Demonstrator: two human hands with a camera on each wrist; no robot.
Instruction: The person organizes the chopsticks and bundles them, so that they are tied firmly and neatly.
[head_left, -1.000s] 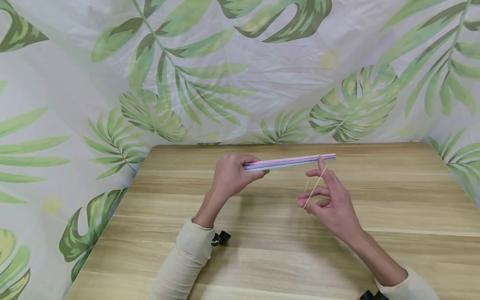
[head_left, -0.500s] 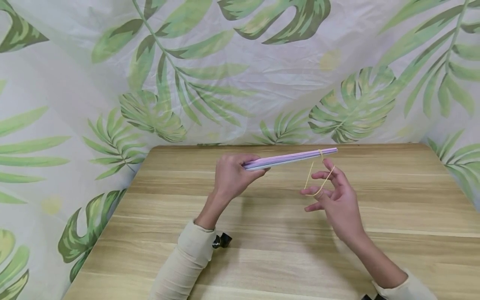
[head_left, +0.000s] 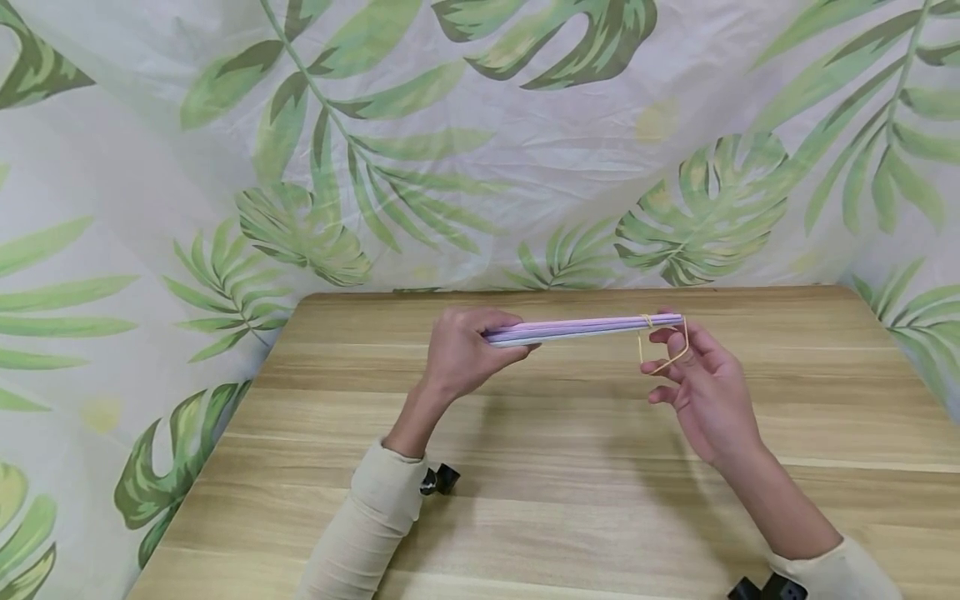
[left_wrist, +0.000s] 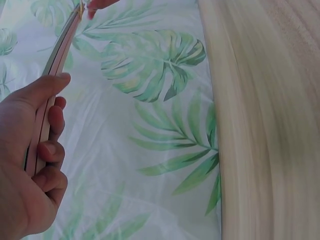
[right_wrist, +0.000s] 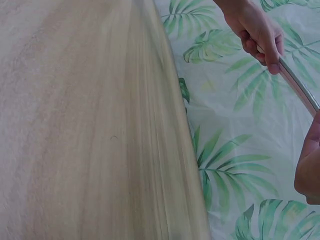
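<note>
**Stretched band (head_left: 687, 340) near the tip of a raised stick bundle (head_left: 577, 329)**

In the head view, the left hand (head_left: 459, 354) is clamped on 1 end of the bundle, and the pastel sticks lie side by side, almost level, above the wooden table (head_left: 555, 517). The right hand (head_left: 712, 400) is at the other end, well apart from the left. Its fingers are spread and slightly bent, with the yellow band looped about them. The band crosses the sticks just short of the tip, and another strand runs right beside the tip. That looks like the weak spot: if the loop is pulled outward, it could spring off the end. If 1 finger slips out, the tension would probably go and the loop might snap back or tangle.

In the left wrist view, the thumb lies along 1 side of the sticks and the bent fingers hold the other. The gaps between sticks suggest that a looser grip there could let 1 slide lengthwise or fan out. At the top edge, only a bit of the band and a fingertip show.

In the right wrist view, the right hand is cut off by the frame, so its hold cannot be told from there; the band cannot be made out. The bundle slants between the 2 hands, and a hard sideways tug on its unsupported length could twist it in the left hand.
</note>
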